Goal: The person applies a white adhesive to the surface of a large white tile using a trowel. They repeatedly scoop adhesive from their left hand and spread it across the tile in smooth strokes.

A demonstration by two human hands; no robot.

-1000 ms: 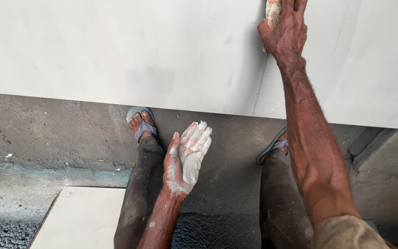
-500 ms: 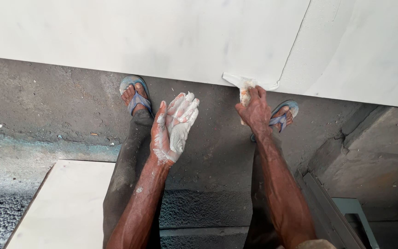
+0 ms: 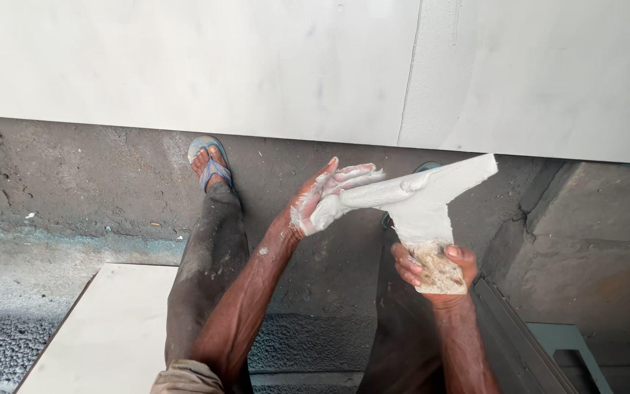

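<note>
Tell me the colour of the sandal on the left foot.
Blue: the sandal has blue straps, clearest in the head view.

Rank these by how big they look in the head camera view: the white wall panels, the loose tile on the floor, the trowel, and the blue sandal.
1. white wall panels
2. loose tile, partly cut off by the frame
3. trowel, though it is nearer the camera
4. blue sandal

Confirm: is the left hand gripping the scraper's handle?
No: the right hand grips the scraper handle, while the left hand lies open against its blade.
</note>
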